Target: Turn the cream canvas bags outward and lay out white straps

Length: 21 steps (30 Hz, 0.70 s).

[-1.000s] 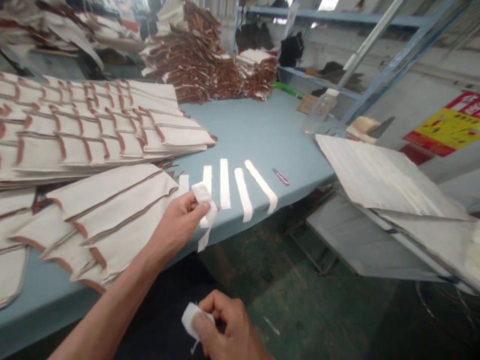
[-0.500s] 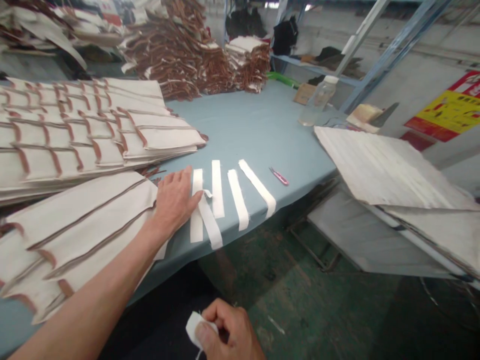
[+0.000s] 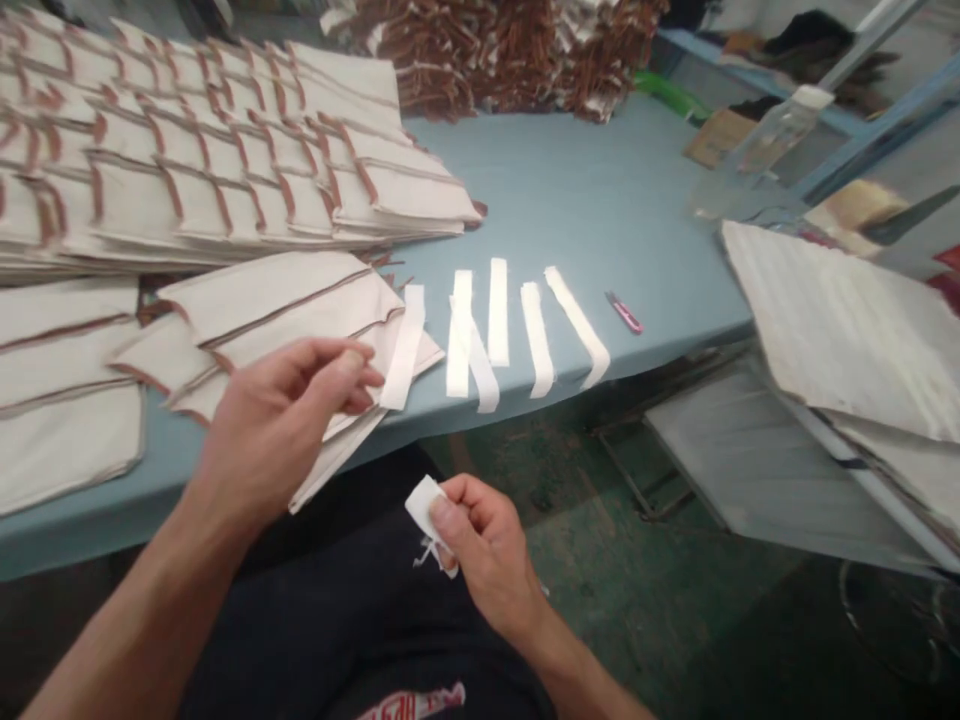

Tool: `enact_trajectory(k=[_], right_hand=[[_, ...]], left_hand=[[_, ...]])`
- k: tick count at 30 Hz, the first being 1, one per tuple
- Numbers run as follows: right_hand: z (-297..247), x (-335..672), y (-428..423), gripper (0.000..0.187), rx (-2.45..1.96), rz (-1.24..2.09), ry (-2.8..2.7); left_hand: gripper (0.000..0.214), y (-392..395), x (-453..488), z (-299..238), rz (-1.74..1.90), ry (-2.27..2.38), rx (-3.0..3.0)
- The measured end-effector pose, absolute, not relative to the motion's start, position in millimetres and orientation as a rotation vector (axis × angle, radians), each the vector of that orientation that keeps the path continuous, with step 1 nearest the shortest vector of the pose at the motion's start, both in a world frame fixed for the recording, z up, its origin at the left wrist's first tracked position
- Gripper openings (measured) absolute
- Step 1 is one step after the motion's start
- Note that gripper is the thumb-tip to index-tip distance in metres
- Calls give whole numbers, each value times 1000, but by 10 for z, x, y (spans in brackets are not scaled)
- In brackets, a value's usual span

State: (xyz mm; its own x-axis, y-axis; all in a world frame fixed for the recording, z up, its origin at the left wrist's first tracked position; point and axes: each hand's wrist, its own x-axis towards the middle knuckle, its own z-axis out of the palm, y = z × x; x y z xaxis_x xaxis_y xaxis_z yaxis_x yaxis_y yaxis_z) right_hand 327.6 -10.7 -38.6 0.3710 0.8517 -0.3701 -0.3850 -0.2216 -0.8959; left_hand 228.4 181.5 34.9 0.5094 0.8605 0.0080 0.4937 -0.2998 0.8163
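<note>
My left hand hovers over the table's near edge with its fingers curled into a loose pinch; nothing shows between them. Its fingertips are just beside the lower end of a white strip that lies across cream fabric pieces with brown trim. My right hand is lower, over my dark lap, closed on a small folded white wad of strip with a thread hanging from it. Several more white strips lie side by side on the blue table, two of them crossing.
Large stacks of cream and brown fabric pieces fill the left of the table, with brown heaps at the back. A small pink cutter lies right of the strips. A clear bottle and pale boards sit at the right.
My left hand laid a strip flat on the table, let go and drew back towards me, fingers curling. The view tilted down and my right hand rose, still holding the wad.
</note>
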Motion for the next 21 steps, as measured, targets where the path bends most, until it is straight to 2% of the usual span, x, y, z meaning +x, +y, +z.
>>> enact_trajectory(k=[2,9,16,21], right_hand=[[-283,3204,-67,66,-1303,1256,-499],[18,2794,30,70,-1201,1509,-690],[120,2360,91,77,-1022,1943,-666],[100,2181,104,76,-933,2197,-580]], left_hand=[[40,1513,1837,233,572,1094,1688],[38,788,840,-80,541,1104,1473],[44,412,410,-78,912,1115,1282],[17,384,199,-85,850,929,1398]])
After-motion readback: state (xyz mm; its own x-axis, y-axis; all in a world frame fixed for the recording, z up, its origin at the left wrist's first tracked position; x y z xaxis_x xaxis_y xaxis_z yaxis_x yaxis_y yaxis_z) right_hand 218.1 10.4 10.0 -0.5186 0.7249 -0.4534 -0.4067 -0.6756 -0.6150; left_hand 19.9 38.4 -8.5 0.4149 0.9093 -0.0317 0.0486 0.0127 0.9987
